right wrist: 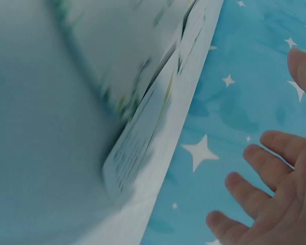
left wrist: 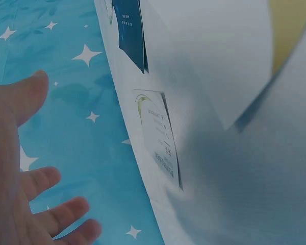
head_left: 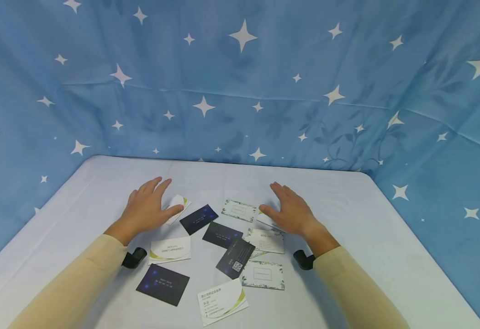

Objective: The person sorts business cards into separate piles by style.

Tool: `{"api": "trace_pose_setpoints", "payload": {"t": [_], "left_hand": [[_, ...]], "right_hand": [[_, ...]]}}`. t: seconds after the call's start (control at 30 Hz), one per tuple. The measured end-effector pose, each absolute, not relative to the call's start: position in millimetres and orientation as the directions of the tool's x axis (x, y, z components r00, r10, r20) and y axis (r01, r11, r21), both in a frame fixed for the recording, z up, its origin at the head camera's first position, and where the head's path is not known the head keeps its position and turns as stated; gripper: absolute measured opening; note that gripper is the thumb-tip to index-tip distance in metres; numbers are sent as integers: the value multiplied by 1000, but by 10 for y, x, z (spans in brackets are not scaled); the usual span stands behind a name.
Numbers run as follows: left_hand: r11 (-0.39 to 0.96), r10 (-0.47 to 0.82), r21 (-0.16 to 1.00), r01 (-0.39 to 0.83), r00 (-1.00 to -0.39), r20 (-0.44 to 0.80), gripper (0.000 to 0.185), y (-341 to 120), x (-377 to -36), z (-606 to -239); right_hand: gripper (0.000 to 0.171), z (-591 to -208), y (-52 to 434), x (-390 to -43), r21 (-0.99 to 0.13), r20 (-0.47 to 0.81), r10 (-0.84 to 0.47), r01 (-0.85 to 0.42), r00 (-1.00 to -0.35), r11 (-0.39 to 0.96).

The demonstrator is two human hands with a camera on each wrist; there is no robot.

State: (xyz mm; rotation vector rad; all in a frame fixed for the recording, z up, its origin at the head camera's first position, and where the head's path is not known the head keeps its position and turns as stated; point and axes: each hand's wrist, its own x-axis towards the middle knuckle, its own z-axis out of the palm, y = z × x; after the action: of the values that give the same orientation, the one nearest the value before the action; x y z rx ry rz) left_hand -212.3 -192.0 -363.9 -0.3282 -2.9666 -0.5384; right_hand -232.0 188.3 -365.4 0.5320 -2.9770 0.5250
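Ten or so business cards lie scattered near the front edge of our worktop, none gathered yet. Our left hand rests flat on a white card; our right hand hovers released, so we judge all the collecting remains.

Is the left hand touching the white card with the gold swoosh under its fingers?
Cannot tell. In the head view the left hand overlaps the white card, hiding any gap.

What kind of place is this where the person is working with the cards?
Probably a staged recording booth, not a home or office. A blue star-printed cloth hangs as a backdrop on three sides of a plain white table, and business cards lie scattered between the left hand and the right hand.
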Motion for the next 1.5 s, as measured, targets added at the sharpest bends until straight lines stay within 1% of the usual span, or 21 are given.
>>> {"api": "trace_pose_setpoints", "payload": {"t": [0.1, 0.2, 0.33, 0.7, 0.9, 1.27, 1.5], "left_hand": [[905, 198, 352, 238, -969, 147, 82, -1920, -2106, -3660], [903, 195, 365, 226, -974, 119, 78, -1921, -2097, -3687], [906, 177, 376, 195, -981, 82, 76, -1923, -2101, -3730], [931, 181, 326, 164, -983, -22, 82, -1953, -2147, -3833], [940, 163, 313, 139, -985, -53, 77, -1942, -2133, -3816], [923, 170, 362, 130, -982, -80, 66, -2009, -2202, -3788], [902, 194, 402, 156, -979, -56, 61, -2024, -2228, -3742]], "right_hand": [[74, -3665, 1819, -2323, -407, 136, -344, -369, -929, 835], [69, -3669, 1733, -2323, -484, 123, -360, -372, -925, 792], [64, -3671, 1608, -2329, -538, 97, -375, -366, -922, 759], [64, -3657, 1327, -2403, -575, 27, -430, -365, -903, 732], [65, -3660, 1217, -2423, -581, -5, -441, -357, -897, 732], [64, -3677, 1075, -2448, -567, -43, -459, -357, -887, 743], [62, -3649, 948, -2478, -537, -82, -480, -367, -873, 759]]}}
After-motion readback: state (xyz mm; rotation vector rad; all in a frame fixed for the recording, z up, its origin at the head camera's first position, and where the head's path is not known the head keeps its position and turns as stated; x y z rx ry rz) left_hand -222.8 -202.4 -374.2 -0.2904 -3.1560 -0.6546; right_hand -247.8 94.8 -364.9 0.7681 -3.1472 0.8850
